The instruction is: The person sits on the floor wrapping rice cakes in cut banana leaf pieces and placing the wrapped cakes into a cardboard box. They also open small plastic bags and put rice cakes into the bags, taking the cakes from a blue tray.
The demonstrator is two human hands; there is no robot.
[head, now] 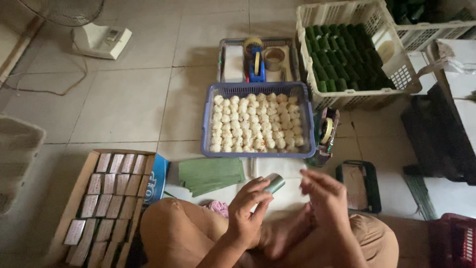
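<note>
Two hands work over our lap: our left hand (248,208) clamps a small metal cylinder (273,182), our right hand (325,196) hovers open beside it. One blue basket (208,124) of white pieces sits just ahead, bare tile to its left.

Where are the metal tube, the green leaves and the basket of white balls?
Metal tube (274,183), head view, on its shiny side past the left hand's fingers.
Green leaves (210,174), head view, middle of the flat stack.
Blue basket (258,90), head view, on its far rim.
</note>
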